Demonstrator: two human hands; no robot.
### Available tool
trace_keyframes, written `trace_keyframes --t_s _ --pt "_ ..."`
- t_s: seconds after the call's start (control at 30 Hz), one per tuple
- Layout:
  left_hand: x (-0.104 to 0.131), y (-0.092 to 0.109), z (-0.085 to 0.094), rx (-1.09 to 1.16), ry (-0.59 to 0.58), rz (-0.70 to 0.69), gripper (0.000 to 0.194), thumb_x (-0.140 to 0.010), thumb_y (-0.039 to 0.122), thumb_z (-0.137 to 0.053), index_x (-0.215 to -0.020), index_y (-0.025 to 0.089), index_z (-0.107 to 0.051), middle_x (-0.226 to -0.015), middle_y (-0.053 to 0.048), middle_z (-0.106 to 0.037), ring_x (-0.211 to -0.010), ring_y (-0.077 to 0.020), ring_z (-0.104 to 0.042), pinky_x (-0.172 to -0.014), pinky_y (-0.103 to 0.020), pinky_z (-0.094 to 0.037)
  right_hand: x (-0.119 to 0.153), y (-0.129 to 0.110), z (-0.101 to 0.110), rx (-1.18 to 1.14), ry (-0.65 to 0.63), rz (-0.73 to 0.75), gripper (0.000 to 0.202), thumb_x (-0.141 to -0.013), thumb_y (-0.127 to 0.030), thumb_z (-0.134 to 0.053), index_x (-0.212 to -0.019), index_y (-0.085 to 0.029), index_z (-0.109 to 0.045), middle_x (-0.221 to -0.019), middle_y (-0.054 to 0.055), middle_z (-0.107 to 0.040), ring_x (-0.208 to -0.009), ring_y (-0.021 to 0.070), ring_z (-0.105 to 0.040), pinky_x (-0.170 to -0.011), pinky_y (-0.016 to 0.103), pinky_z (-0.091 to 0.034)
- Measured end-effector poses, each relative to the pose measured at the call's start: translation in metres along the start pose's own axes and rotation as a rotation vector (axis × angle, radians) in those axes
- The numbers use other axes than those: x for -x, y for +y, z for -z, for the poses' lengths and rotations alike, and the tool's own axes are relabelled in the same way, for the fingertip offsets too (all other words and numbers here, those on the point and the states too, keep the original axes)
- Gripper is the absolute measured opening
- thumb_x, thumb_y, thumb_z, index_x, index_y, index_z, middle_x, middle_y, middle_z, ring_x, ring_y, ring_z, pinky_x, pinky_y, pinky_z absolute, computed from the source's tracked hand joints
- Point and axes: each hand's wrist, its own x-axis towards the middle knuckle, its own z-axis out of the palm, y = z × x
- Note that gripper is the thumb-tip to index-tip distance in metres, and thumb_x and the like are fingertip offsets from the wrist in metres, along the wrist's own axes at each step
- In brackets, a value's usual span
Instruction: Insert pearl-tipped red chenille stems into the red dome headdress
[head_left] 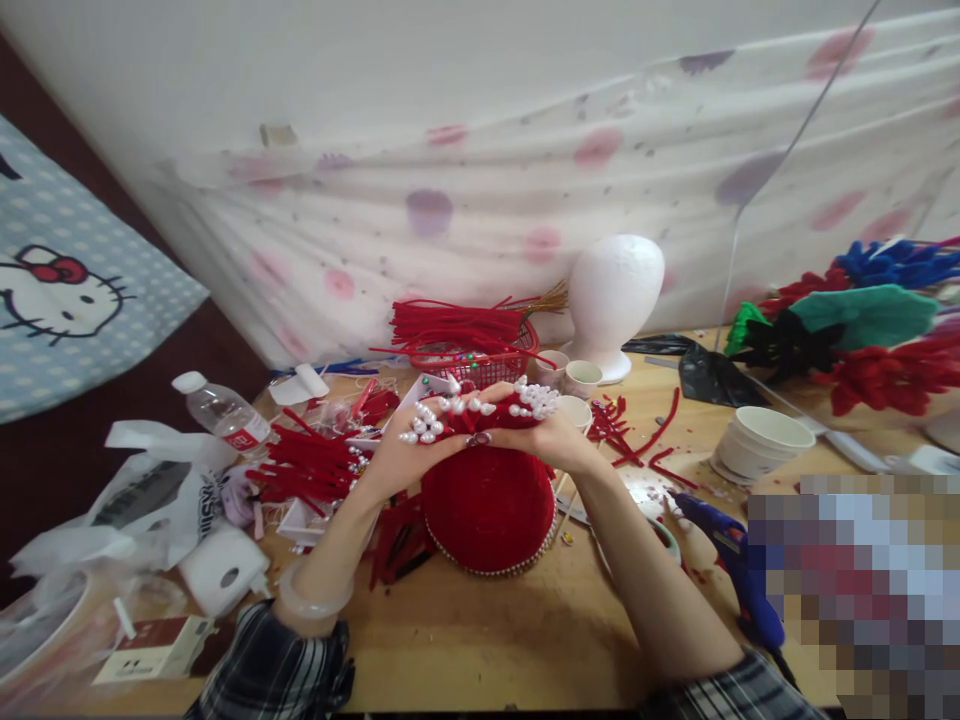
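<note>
A red velvet hat [487,510] with a beaded edge is tilted over the table in front of me. White pearl clusters [536,400] stand along its far side. My left hand [409,450] is closed around the far left part, beside a pearl flower [424,425]. From the other side, my right hand [551,435] grips the far right part under the dense pearls. Both thumbs lie along the near side of the pearl band and almost meet in the middle. Most of my other fingers are hidden behind the decoration.
A blue glue gun [739,565] lies at right, near a white tub [761,440]. Behind the hat stand a white foam head [616,300] and a red basket [480,365] of red fuzzy stems. Leftward are a plastic bottle [221,412] and crumpled bags [157,490].
</note>
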Motion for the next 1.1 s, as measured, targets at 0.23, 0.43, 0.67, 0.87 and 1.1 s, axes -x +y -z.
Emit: trace_keyframes --t_s 0.23,0.43,0.67,0.87,1.1 --pt "-0.002 0.005 -0.002 -0.088 0.103 -0.026 0.025 -0.073 0.028 -0.075 -0.096 0.019 -0.072 -0.095 -0.005 -0.073 -0.086 -0.0207 -0.067 -0.081 -0.034 -0.053 0.002 0.001 -0.003 0.082 0.043 -0.03 0.017 -0.074 -0.022 -0.073 -0.09 -0.02 -0.068 -0.093 0.002 -0.073 -0.088 0.018 -0.066 -0.086 0.035 -0.053" --pt "-0.005 0.008 -0.001 -0.086 0.123 -0.001 0.017 -0.073 0.027 -0.073 -0.087 0.019 -0.071 -0.091 -0.005 -0.076 -0.088 -0.0215 -0.069 -0.086 -0.035 -0.053 0.002 0.001 0.004 0.27 -0.003 -0.019 0.017 -0.076 -0.019 -0.069 -0.093 -0.018 -0.07 -0.097 0.005 -0.073 -0.088 0.0195 -0.067 -0.083 0.035 -0.053" --pt "-0.007 0.012 -0.009 -0.039 0.18 -0.041 0.02 -0.07 0.027 -0.075 -0.088 0.018 -0.072 -0.095 -0.006 -0.076 -0.091 -0.0228 -0.069 -0.09 -0.038 -0.053 -0.008 -0.002 0.004 0.404 -0.015 -0.012 0.027 -0.073 -0.02 -0.072 -0.1 -0.019 -0.073 -0.101 0.004 -0.075 -0.095 0.0243 -0.068 -0.086 0.038 -0.053" --pt "-0.005 0.017 -0.024 0.181 0.244 0.033 0.025 -0.067 0.028 -0.078 -0.09 0.018 -0.073 -0.097 -0.006 -0.076 -0.093 -0.0229 -0.069 -0.091 -0.039 -0.053 -0.01 -0.001 0.002 0.3 0.0 0.101 0.031 -0.077 -0.023 -0.07 -0.108 -0.025 -0.072 -0.107 0.001 -0.074 -0.103 0.0215 -0.066 -0.095 0.036 -0.05" --pt "-0.012 0.017 -0.032 0.207 0.356 0.071 0.016 -0.06 0.021 -0.079 -0.074 0.018 -0.073 -0.078 -0.001 -0.075 -0.077 -0.0215 -0.069 -0.077 -0.035 -0.056 -0.016 -0.005 0.001 0.361 -0.006 0.073 0.032 -0.075 -0.02 -0.07 -0.107 -0.023 -0.072 -0.109 0.004 -0.073 -0.104 0.0239 -0.066 -0.098 0.041 -0.048"
